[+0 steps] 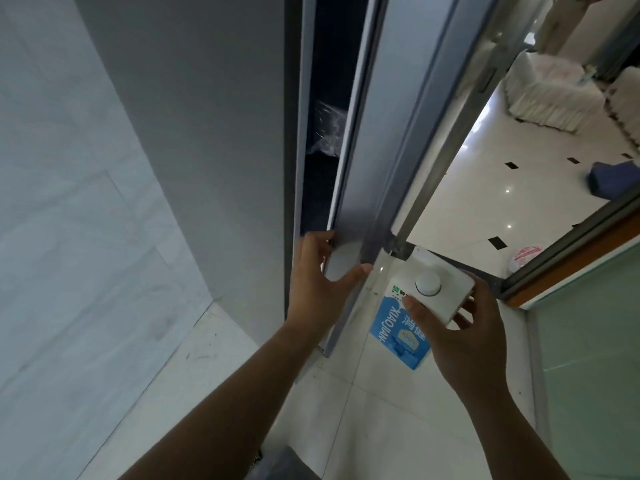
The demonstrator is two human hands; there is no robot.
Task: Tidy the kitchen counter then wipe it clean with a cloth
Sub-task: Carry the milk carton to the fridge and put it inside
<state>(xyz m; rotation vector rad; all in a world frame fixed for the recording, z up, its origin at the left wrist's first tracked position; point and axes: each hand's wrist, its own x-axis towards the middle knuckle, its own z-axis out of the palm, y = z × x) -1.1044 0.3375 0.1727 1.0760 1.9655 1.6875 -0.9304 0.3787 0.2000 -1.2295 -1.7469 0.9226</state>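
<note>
Grey and tall, the matte fridge-like cabinet door [349, 168] is standing ajar, and the person's left hand [320, 282] is gripping its lower edge, fingers hooked behind the panel and thumb pressing across its face, so that hand is clamped on the door. The right hand [460, 337] is closing around a white and blue drink carton with a round white screw cap [420, 308], holding it by its top end just beside the door, with the thumb on the near side and the fingers wrapping the far side. Through the dark gap, only a piece of crinkled clear plastic wrap [325, 129] is showing; the rest of the interior is too dark to read. Judging from this, the person is still working through the tidying part, apparently putting the carton away in the cabinet. Neither the kitchen counter nor any cloth is appearing in view, so how much clutter is remaining there cannot be told, and nothing in view is suggesting that the wiping has begun. Beyond the doorway, a glossy white tiled floor [485, 202] is stretching into another room.
</note>
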